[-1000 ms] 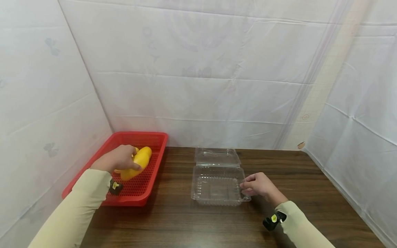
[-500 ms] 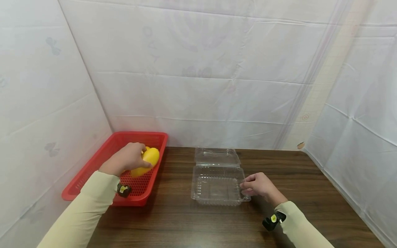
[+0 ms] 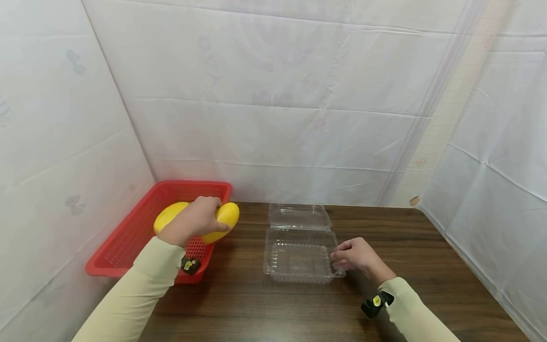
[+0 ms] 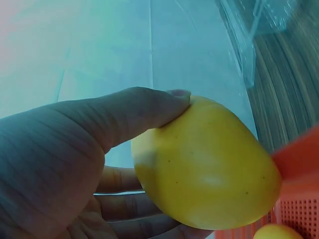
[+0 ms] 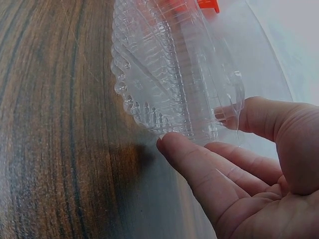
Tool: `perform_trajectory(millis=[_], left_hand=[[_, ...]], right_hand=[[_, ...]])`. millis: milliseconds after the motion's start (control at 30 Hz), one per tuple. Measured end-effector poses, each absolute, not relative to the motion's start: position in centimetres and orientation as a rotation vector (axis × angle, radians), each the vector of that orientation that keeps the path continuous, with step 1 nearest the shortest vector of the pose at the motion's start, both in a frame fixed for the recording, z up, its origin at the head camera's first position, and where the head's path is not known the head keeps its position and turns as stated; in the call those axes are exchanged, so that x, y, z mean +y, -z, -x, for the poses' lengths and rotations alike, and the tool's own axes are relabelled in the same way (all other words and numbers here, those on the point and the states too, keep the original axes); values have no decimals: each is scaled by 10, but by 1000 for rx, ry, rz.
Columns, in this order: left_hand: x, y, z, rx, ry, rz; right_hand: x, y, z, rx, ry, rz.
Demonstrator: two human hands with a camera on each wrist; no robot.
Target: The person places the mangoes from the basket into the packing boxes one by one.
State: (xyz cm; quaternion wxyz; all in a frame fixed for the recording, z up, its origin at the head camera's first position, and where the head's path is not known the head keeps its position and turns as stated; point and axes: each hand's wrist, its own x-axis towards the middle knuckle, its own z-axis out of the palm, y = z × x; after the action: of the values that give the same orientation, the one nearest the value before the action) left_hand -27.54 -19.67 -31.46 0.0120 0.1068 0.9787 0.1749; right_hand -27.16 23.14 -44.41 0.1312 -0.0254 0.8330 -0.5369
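One fruit (image 3: 227, 217), left hand (image 3: 193, 222) curled around it

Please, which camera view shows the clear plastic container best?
The head view: the container appears almost whole, with its lid open and the right hand covering some edge. The right wrist view shows part of it close up; the left wrist view, only a top-right fragment.

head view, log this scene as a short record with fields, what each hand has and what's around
left hand: grips a yellow fruit over the basket's right side
right hand: pinches the clear container at its right edge
container lid: open, folded back
red basket: left of container; at least one other yellow fruit inside
surface: dark wood-grain table
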Motion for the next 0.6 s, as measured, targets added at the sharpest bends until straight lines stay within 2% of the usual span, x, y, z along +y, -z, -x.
perform_trajectory(millis=[600], left_hand=[[-151, 333, 276, 3039, -602, -423]], right_hand=[[231, 446, 273, 2408, 1565, 62]])
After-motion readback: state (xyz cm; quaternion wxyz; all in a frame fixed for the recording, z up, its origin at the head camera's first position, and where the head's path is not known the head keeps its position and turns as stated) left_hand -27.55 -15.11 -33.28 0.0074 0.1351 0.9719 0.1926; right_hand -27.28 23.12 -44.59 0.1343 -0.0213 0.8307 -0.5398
